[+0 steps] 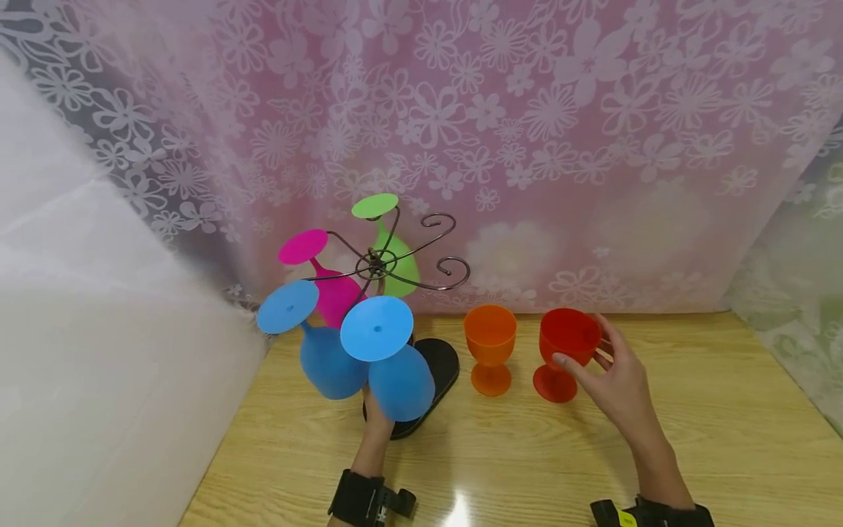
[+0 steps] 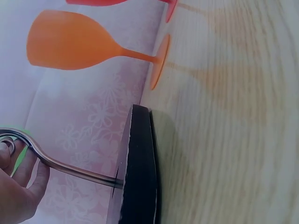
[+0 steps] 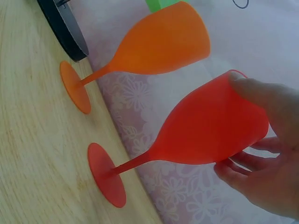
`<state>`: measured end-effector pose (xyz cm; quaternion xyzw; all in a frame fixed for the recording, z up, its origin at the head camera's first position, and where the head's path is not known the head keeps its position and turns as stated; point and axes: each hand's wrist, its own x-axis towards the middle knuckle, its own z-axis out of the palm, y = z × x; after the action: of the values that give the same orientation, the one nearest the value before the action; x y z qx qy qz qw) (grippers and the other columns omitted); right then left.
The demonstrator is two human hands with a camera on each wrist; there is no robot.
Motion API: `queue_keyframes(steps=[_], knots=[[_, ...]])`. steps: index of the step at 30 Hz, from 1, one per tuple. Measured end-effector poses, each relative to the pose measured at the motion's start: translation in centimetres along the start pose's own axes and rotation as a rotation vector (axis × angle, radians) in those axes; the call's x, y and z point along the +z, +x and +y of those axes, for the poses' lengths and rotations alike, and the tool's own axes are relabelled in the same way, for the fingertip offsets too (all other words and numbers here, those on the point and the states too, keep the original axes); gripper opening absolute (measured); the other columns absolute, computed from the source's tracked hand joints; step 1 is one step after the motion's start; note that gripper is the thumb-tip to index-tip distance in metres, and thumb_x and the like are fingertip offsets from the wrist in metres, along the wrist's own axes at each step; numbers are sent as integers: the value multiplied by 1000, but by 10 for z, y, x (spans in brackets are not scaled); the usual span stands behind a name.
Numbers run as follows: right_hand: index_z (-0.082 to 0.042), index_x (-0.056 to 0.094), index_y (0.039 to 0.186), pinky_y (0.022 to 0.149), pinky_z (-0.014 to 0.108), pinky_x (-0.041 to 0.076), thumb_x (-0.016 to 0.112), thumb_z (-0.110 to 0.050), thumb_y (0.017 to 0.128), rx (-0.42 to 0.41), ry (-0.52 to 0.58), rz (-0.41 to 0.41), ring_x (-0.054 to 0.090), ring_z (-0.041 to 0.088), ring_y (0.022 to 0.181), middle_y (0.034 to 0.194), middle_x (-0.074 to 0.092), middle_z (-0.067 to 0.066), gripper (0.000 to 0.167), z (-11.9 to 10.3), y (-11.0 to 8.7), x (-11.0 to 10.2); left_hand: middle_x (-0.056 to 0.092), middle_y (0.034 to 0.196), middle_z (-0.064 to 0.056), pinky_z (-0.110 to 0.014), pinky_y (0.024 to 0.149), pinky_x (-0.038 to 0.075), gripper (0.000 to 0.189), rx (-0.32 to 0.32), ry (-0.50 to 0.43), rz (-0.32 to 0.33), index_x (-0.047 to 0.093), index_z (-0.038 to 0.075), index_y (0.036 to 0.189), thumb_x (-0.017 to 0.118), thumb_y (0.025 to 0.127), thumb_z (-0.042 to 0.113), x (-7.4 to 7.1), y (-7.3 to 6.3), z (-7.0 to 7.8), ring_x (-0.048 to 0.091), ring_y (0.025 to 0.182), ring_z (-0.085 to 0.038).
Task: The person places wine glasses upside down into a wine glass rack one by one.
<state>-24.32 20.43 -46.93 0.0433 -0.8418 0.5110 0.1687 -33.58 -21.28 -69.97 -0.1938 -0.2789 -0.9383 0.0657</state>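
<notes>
My right hand [image 1: 622, 384] holds a red plastic wine glass [image 3: 212, 126] by its bowl, thumb on one side and fingers on the other. The glass is upright, its foot at the wooden tabletop. Left of it stands an orange wine glass [image 1: 490, 337]. My left hand [image 2: 21, 186] grips the curved metal stem [image 2: 77, 172] of a wine glass rack; in the head view, blue glasses mostly hide this hand. From the rack's arms hang upside down two blue glasses [image 1: 402, 384], a magenta glass [image 1: 336, 293] and a green glass [image 1: 398, 271].
Two curled rack arms [image 1: 454, 274] on the right side carry no glass. The rack's black base [image 1: 443, 362] stands on the wooden table [image 1: 514, 461]. Behind it hangs a pink floral curtain [image 1: 527, 146], and a white wall [image 1: 99, 329] rises at the left.
</notes>
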Motion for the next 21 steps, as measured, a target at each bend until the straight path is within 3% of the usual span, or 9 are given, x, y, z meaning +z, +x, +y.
queue_keyframes(steps=[1,3,5,7,9,10,12,17,21], knots=[[-8,32,160,89,6,45,84,-31,88,-4,-6,-1,53,43,124,146,50,22,92,0,0,-1,59,135,0,-34,114,41,43,-70,-148,-13,55,16,140,37,112,43,-44,5,-14,55,128,-14],[-6,33,159,86,5,45,84,-32,88,-12,-10,-12,53,43,122,144,51,22,91,-1,0,-2,51,150,0,-41,116,39,58,-137,-263,-48,43,21,153,38,108,57,-91,14,-28,48,137,-18],[-6,31,160,84,2,43,84,-33,88,-9,-12,-31,53,44,121,144,51,22,93,-2,-1,-5,40,161,-2,-47,121,31,82,-229,-529,-186,32,21,161,45,98,72,-117,24,-37,39,146,-23],[-7,29,161,83,2,42,84,-34,88,-1,-16,-52,52,45,122,145,49,23,96,-4,-2,-7,22,170,-1,-51,125,17,105,-319,-749,-317,17,25,166,50,86,84,-123,29,-40,21,155,-24],[-6,29,160,83,2,42,84,-33,88,-4,-18,-65,52,44,121,145,48,23,95,-5,-3,-9,15,171,-2,-49,126,13,111,-300,-831,-413,11,23,167,51,83,86,-104,28,-35,15,157,-24],[-6,31,160,83,2,42,85,-32,87,-8,-20,-70,52,43,121,144,49,22,94,-6,-3,-11,15,172,-3,-47,126,13,110,-290,-859,-447,11,22,167,52,86,83,-84,26,-28,14,157,-23],[-4,35,156,82,3,43,85,-32,87,-17,-28,-79,53,42,119,142,49,21,90,-7,-4,-13,10,172,-3,-47,126,14,109,-249,-815,-471,6,23,167,48,87,84,-87,28,-29,11,157,-22],[-2,38,152,79,4,45,85,-35,86,0,-76,-97,54,40,116,138,53,20,88,-14,-6,-23,27,168,-8,-51,123,24,101,-235,-643,-461,20,18,166,54,90,76,-47,30,-13,25,154,-26],[0,36,153,77,12,51,85,-38,86,34,-135,-131,55,42,115,137,54,22,91,-23,-10,-37,55,148,-12,-42,117,38,66,-236,-436,-307,50,7,149,55,103,53,53,16,35,51,139,-26]])
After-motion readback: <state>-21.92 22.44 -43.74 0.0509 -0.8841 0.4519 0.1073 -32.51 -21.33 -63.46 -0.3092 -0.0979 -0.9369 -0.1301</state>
